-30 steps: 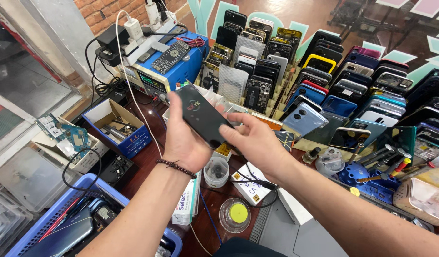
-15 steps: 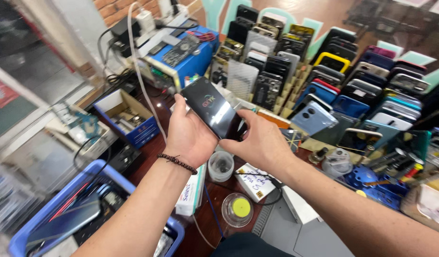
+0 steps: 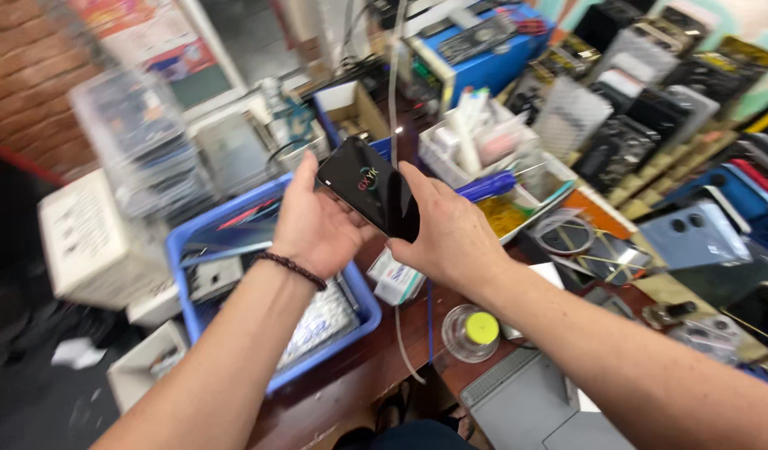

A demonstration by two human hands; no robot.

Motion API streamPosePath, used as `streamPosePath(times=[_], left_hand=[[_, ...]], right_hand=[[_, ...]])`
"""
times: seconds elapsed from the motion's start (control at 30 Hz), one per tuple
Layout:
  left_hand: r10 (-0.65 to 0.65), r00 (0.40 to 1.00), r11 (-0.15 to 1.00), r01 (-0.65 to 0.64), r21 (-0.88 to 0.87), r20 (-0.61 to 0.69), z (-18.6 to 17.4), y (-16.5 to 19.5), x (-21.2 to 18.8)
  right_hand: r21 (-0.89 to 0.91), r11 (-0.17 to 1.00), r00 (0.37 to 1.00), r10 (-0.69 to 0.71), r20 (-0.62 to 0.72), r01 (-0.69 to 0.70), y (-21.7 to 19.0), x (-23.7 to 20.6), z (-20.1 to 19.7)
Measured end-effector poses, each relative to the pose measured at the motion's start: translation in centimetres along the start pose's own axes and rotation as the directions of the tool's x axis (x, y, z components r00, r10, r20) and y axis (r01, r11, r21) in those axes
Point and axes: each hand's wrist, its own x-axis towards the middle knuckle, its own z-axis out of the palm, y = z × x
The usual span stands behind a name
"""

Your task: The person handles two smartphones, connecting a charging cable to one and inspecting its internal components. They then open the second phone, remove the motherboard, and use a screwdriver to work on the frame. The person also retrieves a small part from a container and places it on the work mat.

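Above the blue bin point(image 3: 363, 312) at the counter point(image 3: 363, 379) edge: black phone point(image 3: 369, 187), dark screen up with a small coloured mark, tilted, gripped from both sides. Left hand point(image 3: 317, 221) clamped on its near-left edge, thumb along the side, dark bead bracelet point(image 3: 291, 268) at the wrist. Right hand point(image 3: 446, 237) closed over its lower right end, fingers wrapped across the edge. Under the hands, blue bin filled with flat parts and a light panel, partly blurred. Just beside the right wrist, small white box point(image 3: 396, 279) on the counter; nearer the body, clear round jar point(image 3: 471, 332) with a yellow-green lid. Behind the phone, white tray point(image 3: 463, 162) with a blue-handled screwdriver point(image 3: 488, 183). Far right, rows of phone cases point(image 3: 642, 92) standing upright, a pale blue phone point(image 3: 696, 233) lying flat before them. White cable point(image 3: 394, 75) hanging down from above behind the phone. Left side blurred, contents unclear.
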Motion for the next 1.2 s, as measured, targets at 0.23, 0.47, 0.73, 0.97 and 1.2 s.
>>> streamPosePath(times=[0.23, 0.47, 0.73, 0.97, 1.2], left_hand=[[0.006, 0.988, 0.998, -0.015, -0.057, -0.154, -5.5, 1.8, -2.5], [-0.166, 0.940, 0.974, 0.109, -0.198, -0.299, -9.3, 1.8, -2.2], [-0.260, 0.908, 0.955, 0.192, -0.226, -0.329, -11.8, 0.7, -2.5], [-0.298, 0.904, 0.941, 0.223, -0.255, -0.308, -11.4, 0.5, -3.0], [-0.322, 0.901, 0.933, 0.250, -0.260, -0.289, -11.3, 0.6, -3.3]], right_hand=[[0.034, 0.988, 0.977, -0.152, 0.152, 0.149, -2.3, 0.8, 4.3], [-0.031, 0.991, 0.976, -0.125, 0.177, 0.132, -2.8, 0.5, 9.0], [-0.063, 0.998, 0.982, 0.007, 0.189, 0.005, -3.3, -0.2, 12.5], [-0.134, 0.991, 0.980, 0.052, 0.194, -0.026, -4.2, -0.4, 12.4], [-0.163, 0.982, 0.954, 0.132, 0.270, -0.090, -4.8, 0.0, 11.6]])
